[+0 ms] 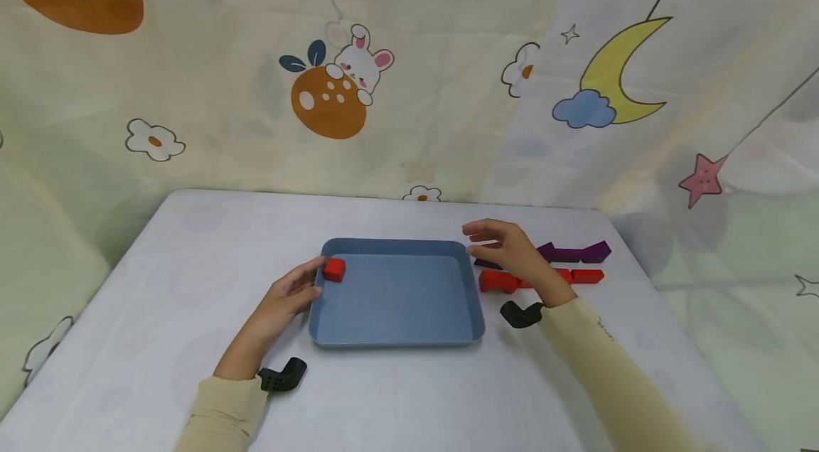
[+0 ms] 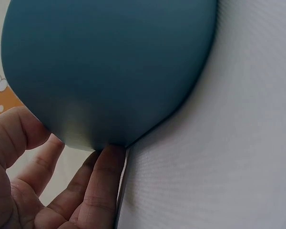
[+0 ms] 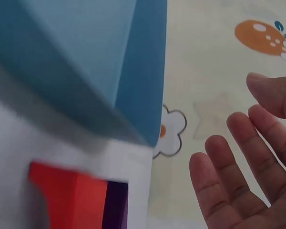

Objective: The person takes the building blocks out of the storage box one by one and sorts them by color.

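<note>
A blue rectangular tray (image 1: 397, 303) lies on the table, with one small red block (image 1: 333, 270) inside at its left side. At the tray's left edge is my left hand (image 1: 286, 299); the thumb and fingers are spread, fingertips right at the rim and outer wall. In the left wrist view the fingertips meet the outside of the tray (image 2: 114, 67). My right hand (image 1: 505, 249) hovers by the tray's far right corner, holding nothing. Its fingers look loose and apart in the right wrist view. Under and beside this hand lie red blocks (image 1: 498, 281), partly covered by the wrist.
A row of purple blocks (image 1: 576, 253) lies behind the red ones, right of the tray. Another red block (image 1: 587, 276) ends the red row at the right. A patterned cloth (image 1: 435, 97) hangs behind the white table (image 1: 397, 402). Each wrist wears a black device (image 1: 284, 375).
</note>
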Available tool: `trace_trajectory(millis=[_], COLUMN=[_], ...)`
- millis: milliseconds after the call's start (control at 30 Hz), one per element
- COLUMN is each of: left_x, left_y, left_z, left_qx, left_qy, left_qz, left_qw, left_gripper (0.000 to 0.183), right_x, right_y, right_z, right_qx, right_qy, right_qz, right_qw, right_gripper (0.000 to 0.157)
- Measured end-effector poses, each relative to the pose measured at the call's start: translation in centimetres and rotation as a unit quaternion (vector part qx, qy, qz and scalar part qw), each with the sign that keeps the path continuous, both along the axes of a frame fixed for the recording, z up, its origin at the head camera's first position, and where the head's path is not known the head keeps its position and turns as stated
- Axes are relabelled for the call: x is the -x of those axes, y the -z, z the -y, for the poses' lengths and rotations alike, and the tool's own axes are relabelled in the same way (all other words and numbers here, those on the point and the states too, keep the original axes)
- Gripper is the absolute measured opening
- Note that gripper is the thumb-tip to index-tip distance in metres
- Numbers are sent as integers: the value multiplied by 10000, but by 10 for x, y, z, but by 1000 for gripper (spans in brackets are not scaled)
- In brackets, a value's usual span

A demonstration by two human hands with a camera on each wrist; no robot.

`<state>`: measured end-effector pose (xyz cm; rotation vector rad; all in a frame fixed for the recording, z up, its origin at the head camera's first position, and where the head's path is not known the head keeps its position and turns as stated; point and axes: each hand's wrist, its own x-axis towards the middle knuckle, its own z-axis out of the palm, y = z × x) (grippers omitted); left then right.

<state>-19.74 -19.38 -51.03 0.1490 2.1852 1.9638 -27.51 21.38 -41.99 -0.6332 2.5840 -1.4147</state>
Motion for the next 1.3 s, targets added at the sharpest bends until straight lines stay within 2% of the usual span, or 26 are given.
trace_trajectory(millis=[167,367,667,833,1100,1300], left_x=[0,1,-1,-1,0,0], left_y=[0,0,-3,-3,-3,-4], left_z=[-1,-2,-3,-2,-3,-2], left_qx=[5,38,-15,-3,-29,-89], left_qy=[3,-57,-77,-119,-99,-61], left_qz=[-20,8,-29,30,63,41], left_qw=[10000,10000,10000,9999,9999,9999], left_gripper=[59,59,58,58,58,59], right_x=[10,21,25,25,26,24], right_y=[2,15,35,42,52,54], right_z=[29,64,110,136,174,194], right_qx=[47,276,471,572,332,6], right_qy=[-369,-919,-1544,-1662,-1745,-1551], right_qz=[54,252,457,705,963,900], right_qw=[9993,9951,9858,9819,9794,9838], right_gripper=[41,40,38,40,43,46])
